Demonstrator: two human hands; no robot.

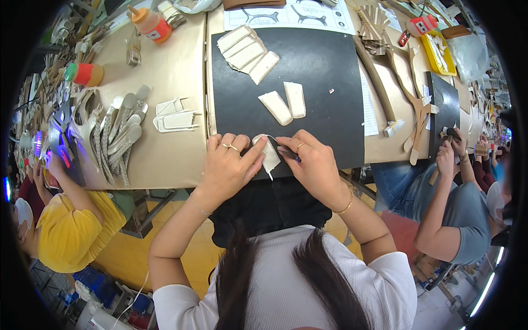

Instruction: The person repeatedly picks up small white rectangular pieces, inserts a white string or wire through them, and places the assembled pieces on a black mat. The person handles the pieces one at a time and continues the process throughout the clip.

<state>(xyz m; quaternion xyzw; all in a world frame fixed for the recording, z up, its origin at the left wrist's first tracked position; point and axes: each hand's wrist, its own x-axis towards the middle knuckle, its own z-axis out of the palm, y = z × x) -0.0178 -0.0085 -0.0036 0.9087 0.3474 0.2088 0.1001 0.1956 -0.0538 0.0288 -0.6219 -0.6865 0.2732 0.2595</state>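
Left hand [228, 165] and right hand [312, 162] both pinch a cream strip [268, 154] at the black mat's [324, 71] near edge, fingers closed on it. Beyond: two loose cream pieces [286, 103], then stacked pieces [247, 53]. Grey cutouts [118, 135] lie left.

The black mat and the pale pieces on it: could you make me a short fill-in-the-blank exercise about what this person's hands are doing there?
1. Both hands, left hand and right hand, hold one pale piece at the ____ edge of the black mat.
2. Just beyond the hands, ____ pale pieces lie side by side on the mat.
3. A fanned stack of pale pieces sits at the mat's far ____ corner.

Missing words: near; two; left
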